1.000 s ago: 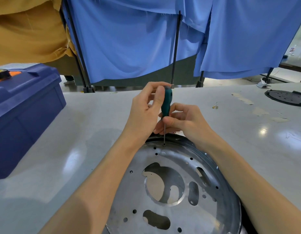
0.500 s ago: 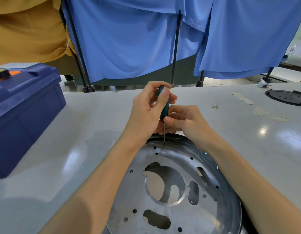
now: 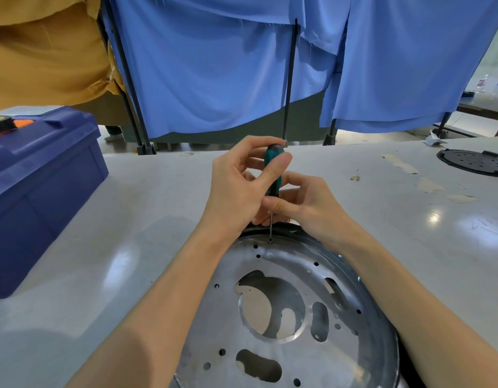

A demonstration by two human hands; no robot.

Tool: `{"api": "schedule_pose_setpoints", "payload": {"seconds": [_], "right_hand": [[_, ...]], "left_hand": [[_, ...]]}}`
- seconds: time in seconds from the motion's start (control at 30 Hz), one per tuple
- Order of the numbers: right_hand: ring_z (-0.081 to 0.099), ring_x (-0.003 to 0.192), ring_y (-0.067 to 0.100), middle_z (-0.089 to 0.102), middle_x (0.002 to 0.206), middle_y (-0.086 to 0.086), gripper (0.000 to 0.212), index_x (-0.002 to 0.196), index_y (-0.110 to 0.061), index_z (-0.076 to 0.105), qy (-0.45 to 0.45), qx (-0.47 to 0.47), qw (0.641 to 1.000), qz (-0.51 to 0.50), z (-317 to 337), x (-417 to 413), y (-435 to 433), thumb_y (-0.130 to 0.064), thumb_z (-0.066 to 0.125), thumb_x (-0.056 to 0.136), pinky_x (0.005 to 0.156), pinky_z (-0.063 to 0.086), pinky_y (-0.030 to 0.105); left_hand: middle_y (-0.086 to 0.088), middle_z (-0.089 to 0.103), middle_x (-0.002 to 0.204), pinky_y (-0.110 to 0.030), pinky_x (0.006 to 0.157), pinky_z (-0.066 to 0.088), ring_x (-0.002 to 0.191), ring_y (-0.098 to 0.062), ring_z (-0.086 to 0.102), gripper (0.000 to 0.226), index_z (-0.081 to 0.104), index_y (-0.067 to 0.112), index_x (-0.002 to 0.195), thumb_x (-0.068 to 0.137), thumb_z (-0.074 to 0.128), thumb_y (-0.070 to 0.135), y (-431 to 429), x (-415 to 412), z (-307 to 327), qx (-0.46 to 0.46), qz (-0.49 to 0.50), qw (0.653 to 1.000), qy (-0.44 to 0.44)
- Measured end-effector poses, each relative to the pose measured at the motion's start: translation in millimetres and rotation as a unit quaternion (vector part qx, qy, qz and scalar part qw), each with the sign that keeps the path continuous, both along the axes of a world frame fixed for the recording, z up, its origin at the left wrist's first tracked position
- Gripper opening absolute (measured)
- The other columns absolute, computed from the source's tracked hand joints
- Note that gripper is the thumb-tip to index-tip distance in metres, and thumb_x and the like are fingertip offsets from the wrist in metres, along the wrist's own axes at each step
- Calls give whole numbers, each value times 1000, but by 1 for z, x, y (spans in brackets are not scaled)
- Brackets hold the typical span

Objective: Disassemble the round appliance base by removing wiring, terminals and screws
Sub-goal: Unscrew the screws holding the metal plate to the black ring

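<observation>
teal screwdriver (image 3: 273,169), silver base (image 3: 292,317), blue box (image 3: 41,175)

Workshop: blue toolbox (image 3: 41,175), worktable (image 3: 130,219), curtain partitions (image 3: 214,65).

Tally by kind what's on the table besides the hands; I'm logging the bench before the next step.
Round bases: 2, the metal base being worked on and a black disc far right
Screwdrivers: 1, green-handled screwdriver, held by the left hand and steadied by the right hand
Toolboxes: 1, blue toolbox
Tape rolls: 1, tape roll on the toolbox
Total: 5
</observation>
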State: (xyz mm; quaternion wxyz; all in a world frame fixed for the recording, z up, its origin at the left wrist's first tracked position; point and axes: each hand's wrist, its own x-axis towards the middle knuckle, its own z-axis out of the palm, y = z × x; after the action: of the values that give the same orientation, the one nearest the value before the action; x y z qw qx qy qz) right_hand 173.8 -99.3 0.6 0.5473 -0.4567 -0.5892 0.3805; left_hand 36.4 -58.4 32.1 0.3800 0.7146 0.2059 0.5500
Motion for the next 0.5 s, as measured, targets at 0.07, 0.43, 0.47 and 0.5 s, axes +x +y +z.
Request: {"api": "schedule_pose_setpoints", "payload": {"seconds": [0.07,0.43,0.47,0.5], "right_hand": [[73,78,35,73,81,22,22,104,8,59,15,-3,1000,3,1,1,0,-4,66,88,74,61,39],[74,81,29,74,85,21,17,109,-2,63,5,-11,1000,-4,-1,1,-1,-4,52,98,73,59,30],[74,81,30,74,84,21,15,109,-3,61,7,-10,1000,-5,-1,0,-1,-8,57,96,74,60,32],[74,81,32,74,83,21,19,110,-3,58,5,-8,1000,-5,-2,0,-1,-11,62,92,76,60,37]], "left_hand": [[0,69,94,-32,74,57,89,-10,65,9,64,23,100,92,61,21,0,0,0,-9,-18,1000,1],[-2,62,96,-20,69,52,88,-11,59,22,61,28,113,97,53,16,5,-1,-3,20,-17,999,31],[1,62,96,-20,69,53,89,-8,57,20,62,28,111,96,55,17,5,-1,-3,18,-8,999,30],[1,63,96,-22,70,54,90,-6,58,18,62,27,109,95,57,18,5,-2,-3,13,-4,1000,26]]}}
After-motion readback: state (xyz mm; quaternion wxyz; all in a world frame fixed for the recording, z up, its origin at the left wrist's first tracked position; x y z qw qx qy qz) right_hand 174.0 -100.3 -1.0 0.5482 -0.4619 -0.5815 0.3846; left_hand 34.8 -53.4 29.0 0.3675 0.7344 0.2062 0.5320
